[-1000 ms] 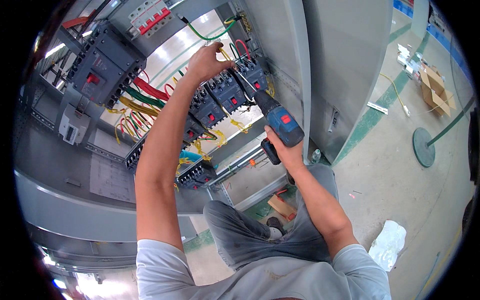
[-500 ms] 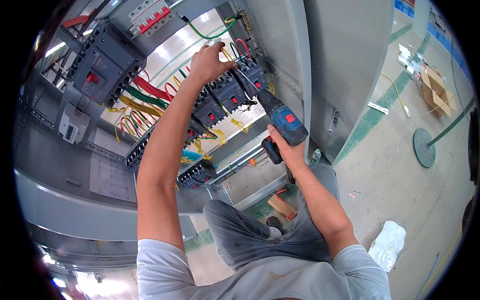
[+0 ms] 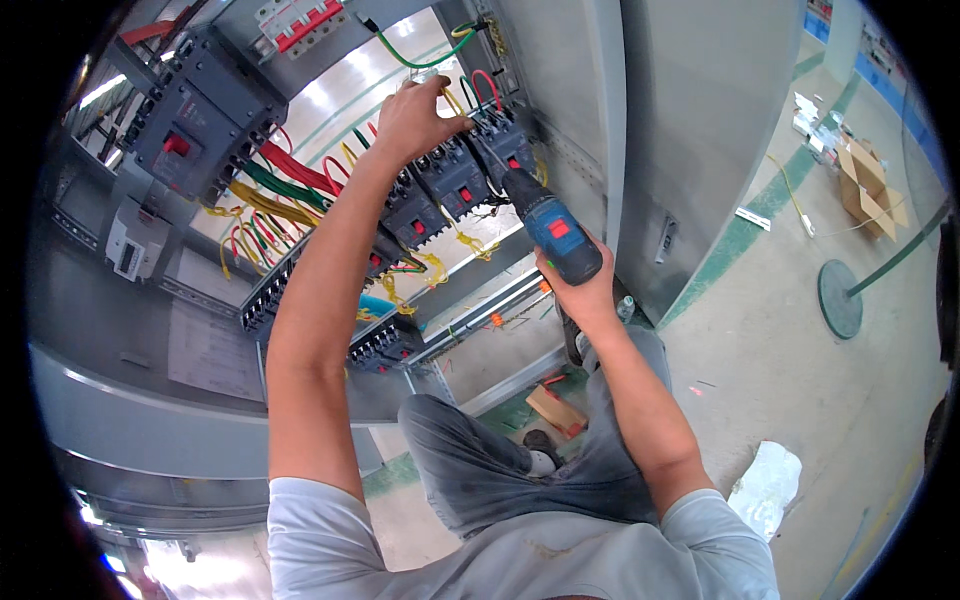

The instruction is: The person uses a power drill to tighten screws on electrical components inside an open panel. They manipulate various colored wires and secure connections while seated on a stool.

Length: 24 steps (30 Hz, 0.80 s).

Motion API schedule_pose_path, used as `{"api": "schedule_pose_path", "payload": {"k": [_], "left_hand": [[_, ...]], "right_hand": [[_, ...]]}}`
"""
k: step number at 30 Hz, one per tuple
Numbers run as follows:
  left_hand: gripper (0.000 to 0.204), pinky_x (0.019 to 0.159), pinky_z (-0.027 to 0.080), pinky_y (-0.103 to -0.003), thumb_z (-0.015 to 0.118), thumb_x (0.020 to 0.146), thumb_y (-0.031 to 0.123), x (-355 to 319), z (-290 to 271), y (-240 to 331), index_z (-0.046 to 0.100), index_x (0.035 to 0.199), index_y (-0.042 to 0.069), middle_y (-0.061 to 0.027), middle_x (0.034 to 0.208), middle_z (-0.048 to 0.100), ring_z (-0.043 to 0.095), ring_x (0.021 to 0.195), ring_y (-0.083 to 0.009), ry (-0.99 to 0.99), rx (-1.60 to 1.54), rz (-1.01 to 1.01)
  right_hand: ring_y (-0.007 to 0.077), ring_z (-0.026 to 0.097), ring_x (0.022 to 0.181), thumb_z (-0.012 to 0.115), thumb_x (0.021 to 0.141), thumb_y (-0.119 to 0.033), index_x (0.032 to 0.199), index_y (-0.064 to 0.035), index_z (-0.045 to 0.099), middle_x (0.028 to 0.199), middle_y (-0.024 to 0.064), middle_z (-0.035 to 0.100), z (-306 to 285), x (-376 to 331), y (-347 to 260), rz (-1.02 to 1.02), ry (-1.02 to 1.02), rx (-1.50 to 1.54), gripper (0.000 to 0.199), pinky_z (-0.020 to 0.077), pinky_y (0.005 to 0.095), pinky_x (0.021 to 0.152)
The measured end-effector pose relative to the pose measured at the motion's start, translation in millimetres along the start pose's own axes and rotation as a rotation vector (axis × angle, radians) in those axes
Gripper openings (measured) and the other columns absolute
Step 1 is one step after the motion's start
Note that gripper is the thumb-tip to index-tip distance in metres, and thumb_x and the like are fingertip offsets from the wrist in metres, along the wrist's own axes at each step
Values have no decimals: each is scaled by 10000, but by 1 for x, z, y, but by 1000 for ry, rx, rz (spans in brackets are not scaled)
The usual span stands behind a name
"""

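Observation:
My right hand is wrapped round the handle of a blue and black cordless drill. The drill's long thin bit reaches up to the terminals of the rightmost circuit breaker in a row of dark grey breakers with red switches. My left hand is curled over the row's top edge, thumb near the terminals beside the bit. Yellow wires pass between its thumb and forefinger; the other fingertips are hidden, so what they grip is unclear. Red and green wires loop up beside that hand.
A larger breaker with red, green and yellow cables sits at the cabinet's left. The grey cabinet door stands at the right. A cardboard box and a round-based stand are on the floor. My bent legs are below.
The drill has turned in my right hand's grip, so its battery no longer shows. Its body has shifted slightly left. My left hand stays by the same terminals; the whole view has shifted a little.

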<state>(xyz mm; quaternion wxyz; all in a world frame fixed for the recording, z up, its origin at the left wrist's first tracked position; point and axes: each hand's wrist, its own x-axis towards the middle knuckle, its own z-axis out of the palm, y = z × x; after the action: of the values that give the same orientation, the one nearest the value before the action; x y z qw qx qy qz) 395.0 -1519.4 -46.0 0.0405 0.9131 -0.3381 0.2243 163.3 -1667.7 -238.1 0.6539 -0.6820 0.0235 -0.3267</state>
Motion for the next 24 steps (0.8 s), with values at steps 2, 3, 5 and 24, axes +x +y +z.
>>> {"api": "schedule_pose_path", "payload": {"k": [2,3,5,24], "left_hand": [[735,1004,513,-489,852,753,501,0,1,-2,644,1318,80,-151,1218,726,644,1194,-358,13,-15,18],[732,1003,513,-490,851,752,502,0,1,-3,646,1314,80,-151,1216,727,647,1189,-358,7,-20,14],[729,999,514,-490,850,751,505,0,1,-4,652,1309,80,-153,1209,730,651,1183,-358,1,-31,4],[730,933,558,-457,824,763,548,17,18,-30,685,1329,109,-151,1171,753,725,1054,-356,-19,-51,73]], "right_hand": [[149,668,871,827,791,-81,1084,20,674,950,113,720,2,0,-2,-14,8,8,345,533,317,833],[150,669,848,825,793,-82,1061,16,674,923,106,719,3,0,-5,13,2,31,323,534,319,816],[149,670,813,822,795,-84,1030,11,680,881,94,720,5,1,-14,39,11,62,290,536,321,791],[129,658,825,836,782,-88,1077,19,689,895,94,727,15,4,-5,2,23,86,347,537,316,804]]}}
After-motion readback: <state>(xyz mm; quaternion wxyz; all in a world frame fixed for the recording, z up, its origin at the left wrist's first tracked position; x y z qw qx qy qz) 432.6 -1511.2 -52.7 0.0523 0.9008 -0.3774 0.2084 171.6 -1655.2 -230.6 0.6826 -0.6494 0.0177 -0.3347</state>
